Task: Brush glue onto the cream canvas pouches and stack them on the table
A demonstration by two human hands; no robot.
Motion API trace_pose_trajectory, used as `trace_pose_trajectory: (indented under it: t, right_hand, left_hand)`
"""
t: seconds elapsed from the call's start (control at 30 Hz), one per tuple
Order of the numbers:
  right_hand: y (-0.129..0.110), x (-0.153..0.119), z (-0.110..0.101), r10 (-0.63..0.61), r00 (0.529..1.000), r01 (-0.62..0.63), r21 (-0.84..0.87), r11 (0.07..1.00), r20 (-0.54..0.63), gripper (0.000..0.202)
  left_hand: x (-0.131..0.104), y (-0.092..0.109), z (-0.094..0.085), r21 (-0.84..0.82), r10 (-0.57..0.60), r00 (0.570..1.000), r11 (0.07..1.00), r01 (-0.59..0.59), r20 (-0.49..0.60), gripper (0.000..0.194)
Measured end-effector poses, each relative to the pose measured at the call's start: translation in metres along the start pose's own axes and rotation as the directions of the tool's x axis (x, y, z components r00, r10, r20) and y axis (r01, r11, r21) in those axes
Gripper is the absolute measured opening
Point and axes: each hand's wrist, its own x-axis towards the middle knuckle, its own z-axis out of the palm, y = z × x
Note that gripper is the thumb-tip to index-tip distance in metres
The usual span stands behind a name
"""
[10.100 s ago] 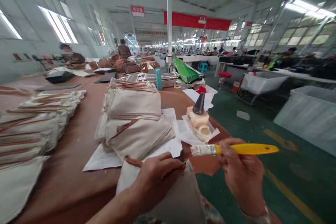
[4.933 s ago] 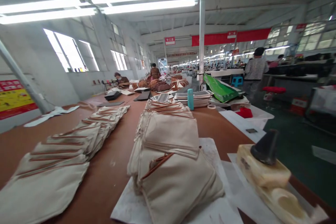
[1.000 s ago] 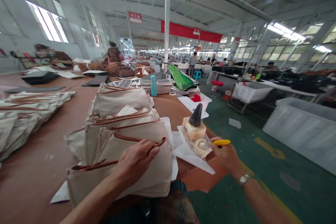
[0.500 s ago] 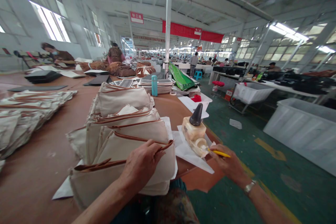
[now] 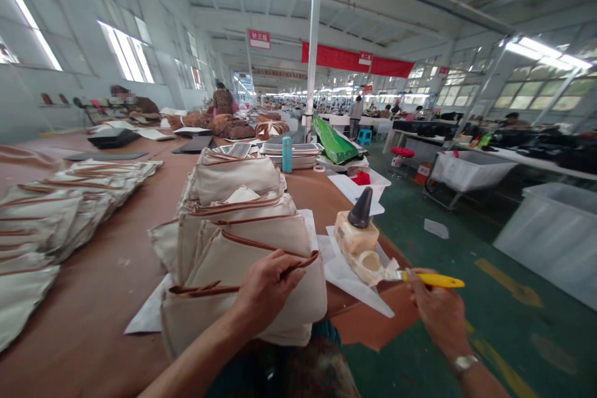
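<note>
My left hand pinches the brown-trimmed top edge of a cream fabric pouch, one of several standing in a stack in front of me. At the right, my right hand is closed on a brush with a yellow handle. The brush's pale bristle end lies at the rim of the open mouth of a glue pot, a yellowish, crusted container with a black cone on top. White paper lies under the pot at the table's corner.
More cream pouches lie in a row on the brown table at left. A turquoise bottle and green bag stand behind the stack. White bins stand right; co-workers sit farther back.
My right hand has drawn the brush back to the right, out of the pot's mouth, showing more of its handle. My left hand keeps its pinch. The view has turned slightly left.
</note>
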Motion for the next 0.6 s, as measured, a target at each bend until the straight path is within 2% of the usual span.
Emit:
trace_pose_trajectory:
  t: [0.17,0.27,0.33,0.37,0.43,0.47,0.53,0.6]
  right_hand:
    - [-0.013,0.002,0.003,-0.024,0.999,0.024,0.021,0.999,0.031,0.056]
    - [-0.034,-0.004,0.001,-0.020,0.999,0.020,-0.001,1.000,-0.047,0.054]
    - [-0.057,-0.015,-0.001,0.019,0.995,-0.010,0.095,0.995,-0.094,0.048]
    - [-0.071,-0.021,-0.002,0.068,0.993,-0.043,0.243,0.969,-0.097,0.044]
    - [-0.098,-0.034,-0.002,0.094,0.995,-0.066,0.539,0.839,-0.025,0.037]
    - [-0.111,-0.039,0.000,0.080,0.997,-0.071,0.608,0.791,0.013,0.035]
    - [-0.131,-0.046,0.005,0.033,0.997,-0.073,0.657,0.750,0.073,0.034]
    - [-0.145,-0.047,0.013,-0.005,0.991,-0.082,0.647,0.758,0.133,0.035]
  left_hand:
    - [-0.003,-0.001,0.002,-0.081,-0.018,1.000,0.997,0.020,0.021,0.026]
    - [-0.005,-0.002,0.003,-0.136,-0.018,0.999,0.990,0.024,0.048,0.029]
    - [-0.007,-0.003,0.003,-0.174,-0.018,0.997,0.984,0.032,0.080,0.032]
    - [-0.007,-0.002,0.002,-0.187,-0.023,0.995,0.982,0.040,0.098,0.033]
    - [-0.008,-0.001,0.001,-0.195,-0.032,0.991,0.979,0.057,0.130,0.035]
    - [-0.009,0.000,0.001,-0.195,-0.035,0.989,0.979,0.063,0.142,0.036]
    - [-0.010,0.003,-0.001,-0.197,-0.030,0.987,0.979,0.061,0.161,0.038]
    - [-0.013,0.006,-0.002,-0.203,-0.012,0.983,0.978,0.050,0.183,0.039]
